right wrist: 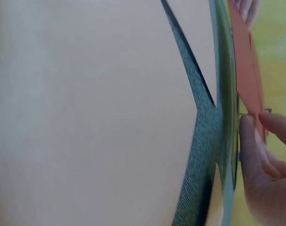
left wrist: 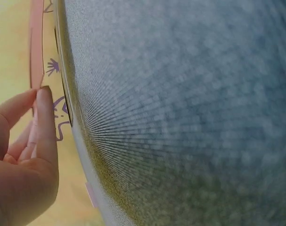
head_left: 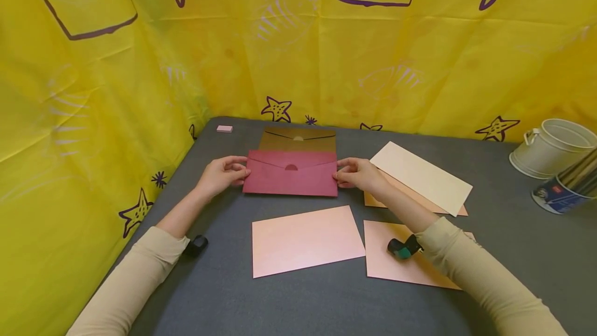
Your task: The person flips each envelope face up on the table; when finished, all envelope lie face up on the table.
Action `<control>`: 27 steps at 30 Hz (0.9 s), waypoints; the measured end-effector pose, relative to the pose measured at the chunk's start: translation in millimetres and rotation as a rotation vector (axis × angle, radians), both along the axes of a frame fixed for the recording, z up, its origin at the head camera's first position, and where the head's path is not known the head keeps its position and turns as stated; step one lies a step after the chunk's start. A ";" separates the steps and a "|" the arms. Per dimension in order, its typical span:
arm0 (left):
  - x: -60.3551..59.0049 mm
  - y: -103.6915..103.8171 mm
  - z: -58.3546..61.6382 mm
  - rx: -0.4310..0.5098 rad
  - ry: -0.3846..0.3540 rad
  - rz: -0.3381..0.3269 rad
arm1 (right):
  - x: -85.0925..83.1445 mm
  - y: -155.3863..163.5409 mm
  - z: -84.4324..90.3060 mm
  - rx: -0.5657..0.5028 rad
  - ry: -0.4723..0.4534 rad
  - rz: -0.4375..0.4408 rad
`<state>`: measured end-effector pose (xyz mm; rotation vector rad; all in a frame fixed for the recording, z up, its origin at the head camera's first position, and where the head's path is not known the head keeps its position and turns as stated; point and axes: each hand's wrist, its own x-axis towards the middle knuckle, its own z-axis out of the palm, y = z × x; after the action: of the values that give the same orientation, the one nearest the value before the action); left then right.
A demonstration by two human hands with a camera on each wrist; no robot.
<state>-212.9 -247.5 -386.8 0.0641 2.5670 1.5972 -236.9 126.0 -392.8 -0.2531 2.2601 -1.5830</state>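
Between both hands a dark red envelope (head_left: 291, 183) is held by its short edges, its flap with a rounded tab facing up. My left hand (head_left: 223, 174) pinches the left edge between thumb and fingers; in the left wrist view the envelope (left wrist: 36, 47) shows edge-on, raised above the table. The right hand (head_left: 359, 173) pinches the opposite edge, as the right wrist view of the envelope (right wrist: 246, 70) also shows. Just behind it lies a brown-gold envelope (head_left: 298, 144), its lower part covered. A pale pink paper rectangle (head_left: 305, 242) lies in front.
At right, a cream rectangle (head_left: 424, 175) overlaps a peach one (head_left: 373, 201). Another pink rectangle (head_left: 382, 266) lies partly under the right forearm. A pink block (head_left: 224, 129) sits back left. A white pot (head_left: 536, 154) and a tin (head_left: 557, 198) of sticks stand far right. Yellow cloth (head_left: 298, 66) hangs behind.
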 end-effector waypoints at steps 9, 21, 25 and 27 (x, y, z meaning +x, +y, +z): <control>0.1 -0.2 -2.0 -0.234 0.014 -0.028 | 3.4 -3.7 -4.6 0.013 -0.046 0.053; -0.3 4.8 -2.5 -0.367 0.136 -0.074 | 3.4 -4.7 -0.3 0.180 0.029 0.106; 0.5 9.0 -1.5 -0.398 0.177 -0.101 | 2.8 -4.7 0.7 0.275 0.105 0.135; 1.4 10.7 -0.7 -0.409 0.189 -0.105 | 2.6 -5.1 0.1 0.322 0.152 0.156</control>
<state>-211.5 -236.8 -387.5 0.3192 2.9235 1.0499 -234.3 120.8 -392.7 -0.4612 2.4985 -1.1363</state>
